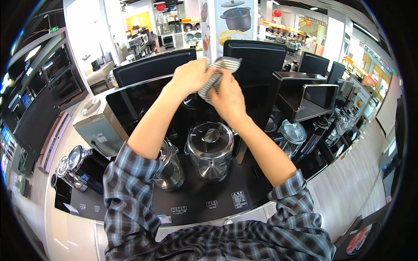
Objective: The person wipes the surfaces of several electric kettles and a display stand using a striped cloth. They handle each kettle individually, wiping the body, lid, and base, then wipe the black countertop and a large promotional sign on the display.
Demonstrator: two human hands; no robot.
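Note:
My left hand (pixel 191 75) and my right hand (pixel 229 98) meet around a grey-and-white striped cloth (pixel 214 83), both arms stretched out in front of me. Fingers of each hand grip the bunched fabric. Behind the cloth, a black upright panel (pixel 254 62) rises at the right, and another black panel (pixel 153 67) leans at the left. Below my hands stand a large clear glass pot with a lid (pixel 210 143) and a smaller clear jug (pixel 170 169), on a black glossy countertop (pixel 196 202).
A boxy steel appliance (pixel 99 130) with a cable stands at the left, near black jugs (pixel 86 166). On the right are a black box-shaped appliance (pixel 303 94), a glass jar with a pale lid (pixel 293 132) and several more jugs. Store shelves fill the background.

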